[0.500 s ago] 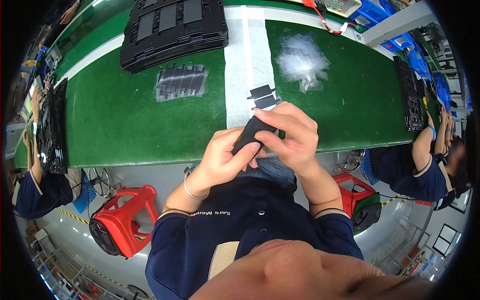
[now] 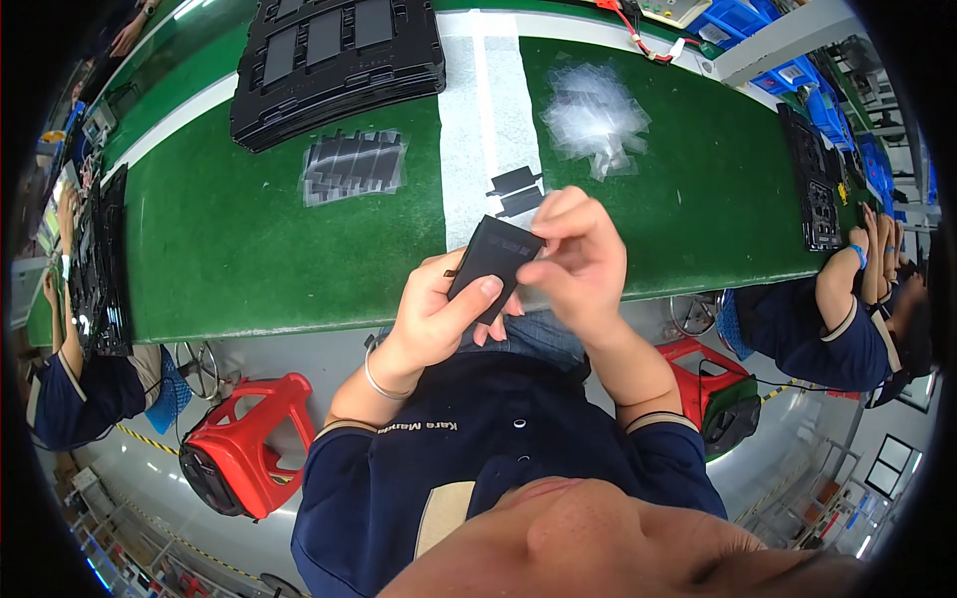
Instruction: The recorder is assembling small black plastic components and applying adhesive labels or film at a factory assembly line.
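A flat black battery, rectangular with faint print near its far end, is tilted above the table's near edge. My left hand grips its lower part, thumb on the face and fingers underneath. A small tab sticks out beside that hand. My right hand has its bent index finger at the far right corner and its thumb by the right edge; motion blurs the thumb slightly. Just beyond, black adhesive pieces on clear film lie on the white strip.
A stack of black trays stands far left on the green table. Nearer is a film sheet with black strips. A pile of clear film pieces lies to the right. Red stools and co-workers flank me.
The battery's printed face has turned up into view. My right hand has shifted from gripping across its top to its right corner and edge. My left hand keeps its grip.
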Demonstrator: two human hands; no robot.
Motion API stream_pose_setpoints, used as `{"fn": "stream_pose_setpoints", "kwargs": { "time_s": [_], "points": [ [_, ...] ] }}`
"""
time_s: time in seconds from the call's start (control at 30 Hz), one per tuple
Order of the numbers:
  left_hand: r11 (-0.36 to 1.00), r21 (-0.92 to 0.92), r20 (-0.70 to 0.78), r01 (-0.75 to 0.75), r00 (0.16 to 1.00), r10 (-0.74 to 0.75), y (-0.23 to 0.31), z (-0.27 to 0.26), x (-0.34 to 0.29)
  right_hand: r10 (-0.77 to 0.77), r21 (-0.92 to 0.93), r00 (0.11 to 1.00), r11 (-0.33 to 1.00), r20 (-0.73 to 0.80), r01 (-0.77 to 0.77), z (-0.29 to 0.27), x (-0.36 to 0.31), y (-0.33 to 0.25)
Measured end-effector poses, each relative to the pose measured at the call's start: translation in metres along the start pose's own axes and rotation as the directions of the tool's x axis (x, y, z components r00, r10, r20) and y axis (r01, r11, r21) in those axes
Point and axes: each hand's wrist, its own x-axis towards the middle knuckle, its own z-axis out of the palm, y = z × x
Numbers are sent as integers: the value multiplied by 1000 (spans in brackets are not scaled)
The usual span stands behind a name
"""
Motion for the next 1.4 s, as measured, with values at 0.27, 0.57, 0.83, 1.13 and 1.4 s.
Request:
{"fn": "stream_pose_setpoints", "kwargs": {
  "time_s": [0.27,0.57,0.83,1.13,1.4],
  "points": [
    [950,305,16,-69,998,67,2,-1,1,431,53,879,892,201,-450,-12,21,-19],
    [989,146,-25,-39,999,43,-1,5,0,232,-52,968,972,96,-228,-17,22,-20],
    [994,55,-43,-94,994,96,-9,12,-1,241,-296,962,935,130,-194,-15,24,-23],
    [948,308,-39,-80,995,97,1,8,1,385,-79,857,921,342,-382,-11,51,-29],
    [904,389,-118,-176,964,238,34,-17,2,295,-199,897,950,329,-239,-29,70,-19]
  ]
}}
